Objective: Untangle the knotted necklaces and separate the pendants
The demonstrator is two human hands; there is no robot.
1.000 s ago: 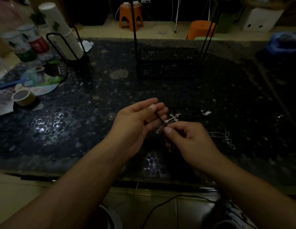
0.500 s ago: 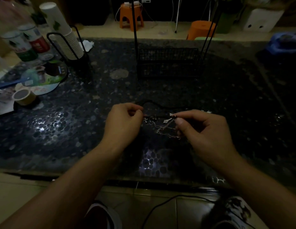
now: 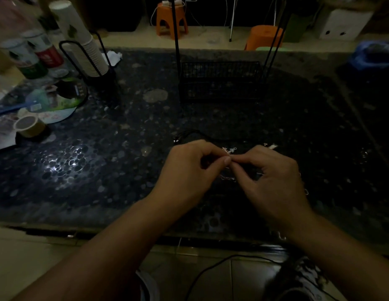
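Note:
My left hand (image 3: 193, 168) and my right hand (image 3: 269, 177) meet fingertip to fingertip just above the dark speckled counter (image 3: 102, 170). Both pinch the tangled necklaces (image 3: 229, 150), a knot of thin silver chain with a small silver pendant showing right above the fingertips. More silver chain (image 3: 228, 178) hangs between the hands. A black cord (image 3: 195, 133) loops away from the tangle over the counter behind my left hand. A small silver piece (image 3: 272, 146) lies beyond my right knuckles. The knot itself is hidden by my fingers.
A black wire basket (image 3: 219, 81) stands at the back middle. At the left are a paper-cup stack in a black holder (image 3: 84, 51), cans (image 3: 34, 59), a round fan (image 3: 58, 101) and a tape roll (image 3: 29, 126). Orange stools (image 3: 170, 20) stand on the floor beyond.
My hands, stretched apart on the cord half a second ago, have come together at the middle. Earlier my left hand was open and flat; now it pinches the tangle.

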